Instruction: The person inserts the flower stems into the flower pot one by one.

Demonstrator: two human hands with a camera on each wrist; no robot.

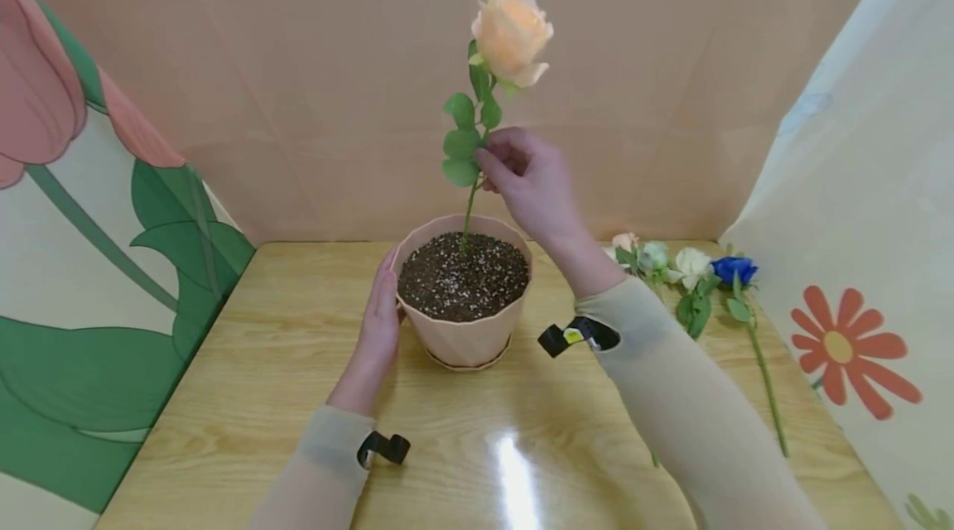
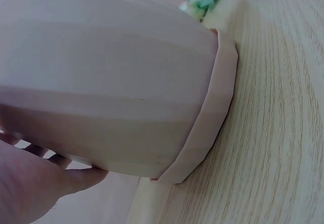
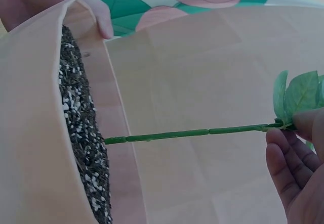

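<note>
A peach rose (image 1: 513, 37) stands upright, its green stem (image 3: 172, 134) stuck in the dark, white-flecked soil (image 1: 462, 277) of a pink flowerpot (image 1: 465, 335). My right hand (image 1: 532, 182) pinches that stem between thumb and fingers beside the green leaves (image 3: 302, 96), well above the soil. Against the left side of the pot rests my left hand (image 1: 380, 310), fingers extended along the wall; its thumb lies on the pot's side in the left wrist view. The pot sits on a matching shallow saucer (image 2: 215, 107).
At the right of the wooden table (image 1: 298, 364) lie several flowers, among them a blue rose (image 1: 734, 269) with a long stem, a white rose (image 1: 691, 265) and a pale green one (image 1: 654, 255). A pink backdrop (image 1: 335, 83) rises behind; flower-printed sheets flank both sides.
</note>
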